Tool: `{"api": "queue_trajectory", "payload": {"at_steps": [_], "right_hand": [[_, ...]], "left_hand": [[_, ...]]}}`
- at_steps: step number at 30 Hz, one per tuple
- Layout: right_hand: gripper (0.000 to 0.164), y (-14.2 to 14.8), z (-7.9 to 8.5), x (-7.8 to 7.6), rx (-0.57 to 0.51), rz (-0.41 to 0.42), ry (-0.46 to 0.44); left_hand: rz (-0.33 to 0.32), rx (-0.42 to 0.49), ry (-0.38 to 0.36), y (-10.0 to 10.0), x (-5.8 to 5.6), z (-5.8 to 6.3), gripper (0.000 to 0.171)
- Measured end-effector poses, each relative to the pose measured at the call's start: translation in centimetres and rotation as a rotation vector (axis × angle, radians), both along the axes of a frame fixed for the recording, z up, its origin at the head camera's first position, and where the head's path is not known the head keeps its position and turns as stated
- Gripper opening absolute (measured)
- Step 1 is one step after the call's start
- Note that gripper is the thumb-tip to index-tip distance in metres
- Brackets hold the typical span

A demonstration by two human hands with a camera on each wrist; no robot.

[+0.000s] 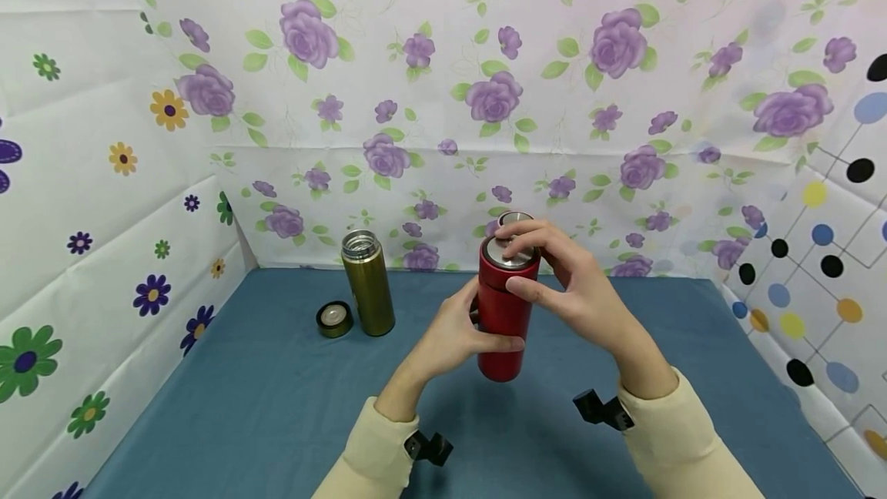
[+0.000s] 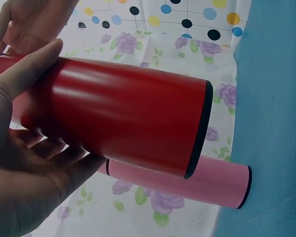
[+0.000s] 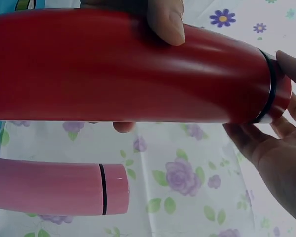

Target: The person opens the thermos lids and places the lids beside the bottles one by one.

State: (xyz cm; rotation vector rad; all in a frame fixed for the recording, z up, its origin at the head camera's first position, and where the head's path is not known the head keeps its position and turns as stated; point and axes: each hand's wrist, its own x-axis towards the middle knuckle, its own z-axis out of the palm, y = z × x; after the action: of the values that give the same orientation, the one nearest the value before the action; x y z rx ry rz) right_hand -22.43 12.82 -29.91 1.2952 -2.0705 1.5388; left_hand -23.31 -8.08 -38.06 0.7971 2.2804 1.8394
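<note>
A red vacuum flask with a steel-topped lid is held up off the table, slightly tilted. My left hand grips its body, the thumb across the near side and the fingers round the far side. My right hand holds the red lid, thumb and fingers at its rim, with fingers over the steel top. A black ring runs between lid and body. Behind it stands a pink flask with its lid on, mostly hidden in the head view.
To the left on the blue cloth stands an olive-green flask with an uncovered mouth. Its lid lies beside it, inner side up. Flower-patterned sheets rise behind, with more patterned sheeting at both sides.
</note>
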Motion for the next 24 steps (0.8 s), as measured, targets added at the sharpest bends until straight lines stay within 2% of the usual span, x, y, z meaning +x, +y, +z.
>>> {"api": "queue_trajectory", "payload": {"at_steps": [3,11,16,20,24], "right_hand": [[0.035,0.0,0.0,0.0,0.017,-0.029,0.031],[0.045,-0.7,-0.3,0.3,0.037,-0.2,0.158],[0.044,-1.3,-0.5,0.6,0.051,-0.27,0.205],[0.041,-1.3,-0.4,0.7,0.055,-0.277,0.204],[0.04,-0.9,0.0,0.7,0.05,-0.229,0.173]], "left_hand": [[0.003,0.003,0.003,0.0,0.0,0.0,0.074],[0.027,0.007,0.002,0.0,0.1,0.0,0.076],[0.04,0.003,-0.001,0.1,0.1,-0.1,0.078],[0.046,-0.005,-0.007,0.1,0.0,-0.1,0.076],[0.038,-0.008,-0.006,0.1,0.0,0.0,0.074]]}}
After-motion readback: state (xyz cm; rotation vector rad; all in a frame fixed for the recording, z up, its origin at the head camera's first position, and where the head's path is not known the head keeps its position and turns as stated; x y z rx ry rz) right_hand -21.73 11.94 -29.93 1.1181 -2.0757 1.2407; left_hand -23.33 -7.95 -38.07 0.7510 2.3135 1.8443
